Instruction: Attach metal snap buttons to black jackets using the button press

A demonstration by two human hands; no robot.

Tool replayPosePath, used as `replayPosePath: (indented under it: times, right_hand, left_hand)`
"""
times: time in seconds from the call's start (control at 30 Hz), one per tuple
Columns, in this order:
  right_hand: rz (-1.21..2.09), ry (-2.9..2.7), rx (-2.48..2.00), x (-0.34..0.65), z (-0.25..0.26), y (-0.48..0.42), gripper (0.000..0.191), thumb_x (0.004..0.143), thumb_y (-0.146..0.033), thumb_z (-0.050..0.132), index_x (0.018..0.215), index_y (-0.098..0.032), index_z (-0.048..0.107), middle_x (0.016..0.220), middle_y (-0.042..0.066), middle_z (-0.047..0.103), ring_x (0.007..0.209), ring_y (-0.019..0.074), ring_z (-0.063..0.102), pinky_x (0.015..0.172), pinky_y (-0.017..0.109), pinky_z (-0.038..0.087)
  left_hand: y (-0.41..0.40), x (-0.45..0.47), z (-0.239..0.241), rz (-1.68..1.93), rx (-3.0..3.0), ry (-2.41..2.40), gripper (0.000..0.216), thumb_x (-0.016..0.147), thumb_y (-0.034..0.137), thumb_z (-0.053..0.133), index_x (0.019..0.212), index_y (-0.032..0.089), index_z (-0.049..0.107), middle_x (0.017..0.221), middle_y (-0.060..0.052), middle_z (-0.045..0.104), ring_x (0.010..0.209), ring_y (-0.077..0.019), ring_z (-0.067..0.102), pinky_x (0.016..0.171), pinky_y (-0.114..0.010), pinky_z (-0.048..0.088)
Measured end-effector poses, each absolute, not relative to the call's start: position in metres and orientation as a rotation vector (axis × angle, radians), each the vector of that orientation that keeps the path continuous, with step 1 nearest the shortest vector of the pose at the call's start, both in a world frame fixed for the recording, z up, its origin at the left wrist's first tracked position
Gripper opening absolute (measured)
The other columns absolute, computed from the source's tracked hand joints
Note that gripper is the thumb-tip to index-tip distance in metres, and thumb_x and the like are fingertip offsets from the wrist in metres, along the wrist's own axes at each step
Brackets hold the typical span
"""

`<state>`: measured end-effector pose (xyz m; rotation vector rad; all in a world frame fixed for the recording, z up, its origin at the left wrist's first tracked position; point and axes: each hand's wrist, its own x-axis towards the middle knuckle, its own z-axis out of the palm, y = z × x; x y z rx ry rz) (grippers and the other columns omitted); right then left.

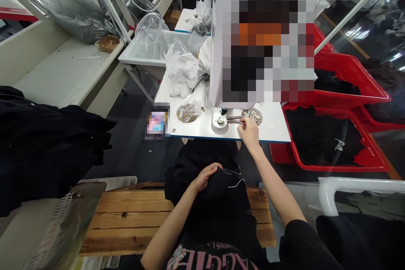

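A black garment (221, 190) with thin white edging lies across my lap. My left hand (205, 177) is closed on a fold of it, the thumb on top. My right hand (248, 130) reaches to the table's front, its fingertips pinched at the end of two coiled metal springs (234, 119). Whatever is between those fingertips is too small to make out. The springs run left to the round base (219, 120) of a white press machine (216, 71). Just behind my right hand, a round dish (260, 114) holds small brass-coloured metal parts.
Left on the white table (202, 133) is another dish (187, 114) of small metal pieces beneath plastic. Behind it stands a clear bag (183, 69) of white material. Red bins (376, 160) of dark cloth stand to the right. Dark garments (47, 139) are piled at the left.
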<state>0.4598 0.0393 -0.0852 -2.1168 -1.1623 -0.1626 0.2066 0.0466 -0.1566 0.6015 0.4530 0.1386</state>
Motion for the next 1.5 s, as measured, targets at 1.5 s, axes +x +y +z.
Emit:
replayPosePath:
  times: [1.5]
  right_hand:
    - [0.925,-0.567,-1.403,0.422,-0.004,0.067,0.024,0.076,-0.036,0.058,0.091,-0.019,0.063,0.093,0.007,0.070,0.065,0.0148,0.064,0.056,0.028,0.055]
  left_hand:
    - [0.047,0.208,-0.157,0.158,0.609,0.440,0.024,0.077,0.035,0.069,0.089,0.014,0.066,0.080,-0.004,0.061,0.075,-0.0145,0.056,0.070,-0.022,0.040]
